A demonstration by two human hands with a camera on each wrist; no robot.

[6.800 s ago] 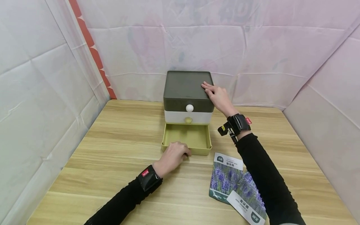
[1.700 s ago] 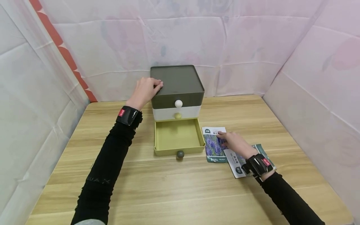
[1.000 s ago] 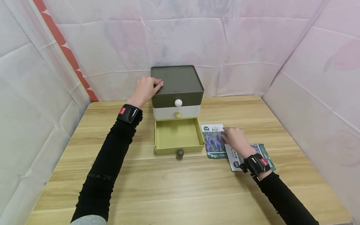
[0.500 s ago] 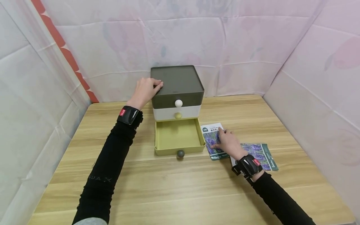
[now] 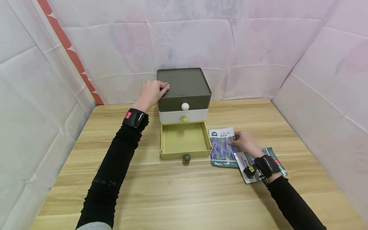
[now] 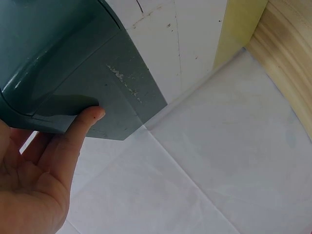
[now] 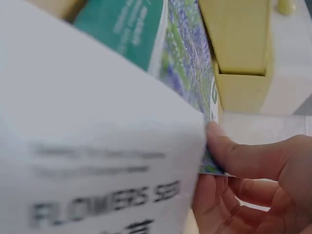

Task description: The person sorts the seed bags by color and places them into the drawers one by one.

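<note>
Wooden table (image 5: 201, 191): right hand (image 5: 244, 143) pinches seed packet (image 5: 222, 147) (beside open drawer (image 5: 184, 140)).

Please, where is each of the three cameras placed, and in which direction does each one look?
Head: on the person's head, looking forward and down at the table, the drawer box and both arms.
Left wrist: under the left hand, looking up along the box's dark side; its thumb touches the box.
Right wrist: beside the right hand, looking at the seed packet it pinches, another packet blurred in front.
Head and right wrist views share the open yellow drawer.
</note>
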